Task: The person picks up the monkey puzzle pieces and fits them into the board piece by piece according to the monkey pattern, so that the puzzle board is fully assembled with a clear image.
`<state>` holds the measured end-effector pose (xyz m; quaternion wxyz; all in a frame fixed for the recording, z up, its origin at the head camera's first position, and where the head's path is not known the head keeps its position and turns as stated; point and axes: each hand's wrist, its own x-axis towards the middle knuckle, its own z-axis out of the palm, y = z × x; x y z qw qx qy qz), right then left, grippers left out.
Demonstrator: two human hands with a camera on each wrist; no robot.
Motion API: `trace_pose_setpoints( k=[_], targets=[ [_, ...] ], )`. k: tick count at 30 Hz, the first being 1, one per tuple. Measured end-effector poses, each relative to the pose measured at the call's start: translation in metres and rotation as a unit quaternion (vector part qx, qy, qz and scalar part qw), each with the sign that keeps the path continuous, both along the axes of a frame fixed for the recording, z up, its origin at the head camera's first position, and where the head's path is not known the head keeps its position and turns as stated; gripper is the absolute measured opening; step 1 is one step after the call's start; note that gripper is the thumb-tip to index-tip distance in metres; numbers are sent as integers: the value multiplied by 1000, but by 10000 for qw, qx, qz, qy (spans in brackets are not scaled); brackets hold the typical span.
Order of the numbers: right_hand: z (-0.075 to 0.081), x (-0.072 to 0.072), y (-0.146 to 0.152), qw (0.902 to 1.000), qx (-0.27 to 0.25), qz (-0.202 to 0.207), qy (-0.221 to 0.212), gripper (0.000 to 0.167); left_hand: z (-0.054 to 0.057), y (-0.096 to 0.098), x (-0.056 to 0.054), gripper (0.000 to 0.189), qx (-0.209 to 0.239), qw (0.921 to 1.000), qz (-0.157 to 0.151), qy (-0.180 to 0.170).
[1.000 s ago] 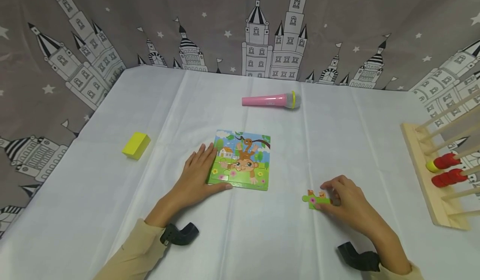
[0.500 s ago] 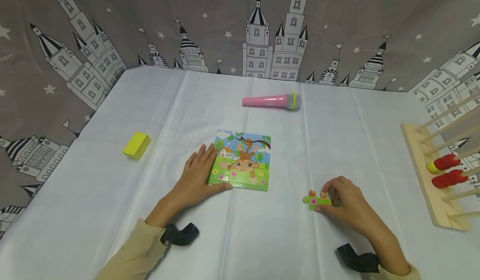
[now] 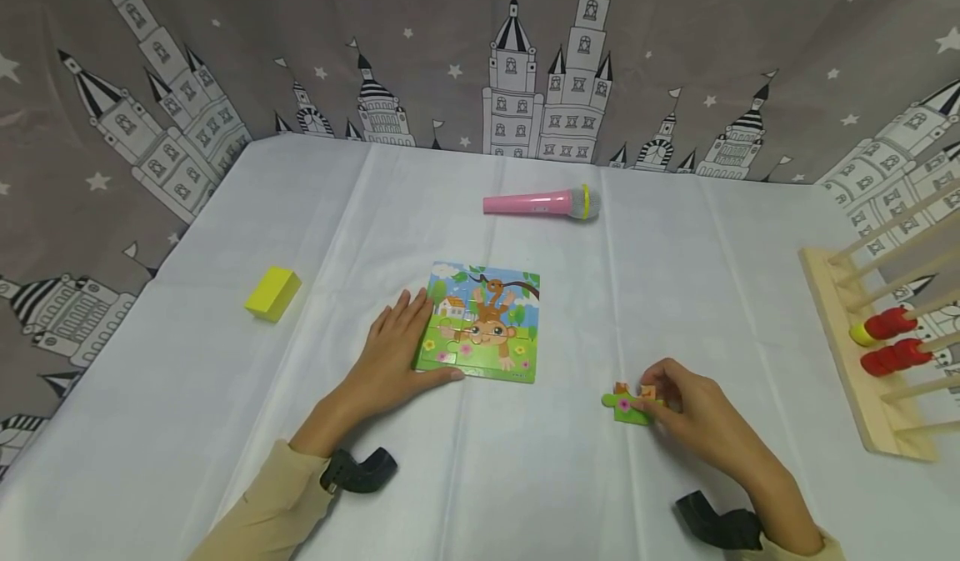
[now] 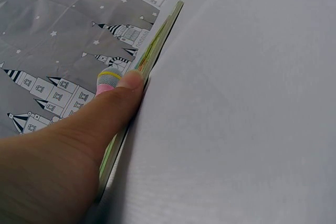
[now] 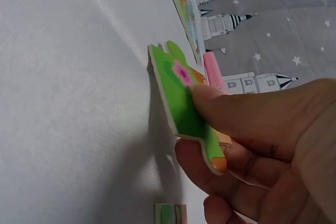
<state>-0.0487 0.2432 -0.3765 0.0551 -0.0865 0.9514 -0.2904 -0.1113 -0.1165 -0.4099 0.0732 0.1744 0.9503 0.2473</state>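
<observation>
My right hand (image 3: 697, 411) pinches a green jigsaw piece (image 3: 622, 407) with a pink flower and orange patches, over the cloth at the right. In the right wrist view the thumb presses the face of the jigsaw piece (image 5: 181, 106) and curled fingers sit behind it. My left hand (image 3: 390, 353) rests against the left side of a square monkey jigsaw puzzle (image 3: 487, 319), fingers straight. Its thumb lies along the puzzle's near edge, as the left wrist view also shows on the puzzle's rim (image 4: 167, 30).
A pink toy microphone (image 3: 536, 202) lies behind the puzzle. At the left is a yellow block (image 3: 272, 293). A wooden peg frame (image 3: 862, 361) with red and yellow beads stands far right. In the right wrist view a small greenish piece (image 5: 166, 213) shows near the fingers.
My right thumb has slid further over the jigsaw piece, and the piece has turned slightly in the fingers. My left hand and the puzzle have stayed put.
</observation>
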Motion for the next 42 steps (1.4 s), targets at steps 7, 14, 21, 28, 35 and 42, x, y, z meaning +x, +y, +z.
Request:
trace_pose_setpoints(
  k=[7, 14, 21, 28, 35, 42],
  targets=[
    [0, 1, -1, 9987, -214, 326, 332, 26, 0, 0, 0, 102, 5, 10000, -3, -16],
    [1, 0, -3, 9956, -490, 680, 423, 20, -1, 0, 1, 102, -3, 10000, 3, -17],
    [3, -4, -14, 9897, -760, 940, 768, 17, -1, -1, 1, 102, 7, 10000, 12, -32],
    [0, -14, -36, 9866, -1152, 866, 768, 16, -1, -1, 1, 102, -29, 10000, 3, -7],
    [-5, -29, -64, 9789, -1485, 1060, 916, 15, -1, -1, 1, 101, -57, 10000, -24, 59],
    [-10, -50, -99, 9713, -1880, 1204, 822, 14, -1, -2, 0, 102, -64, 9999, -51, 127]
  ],
)
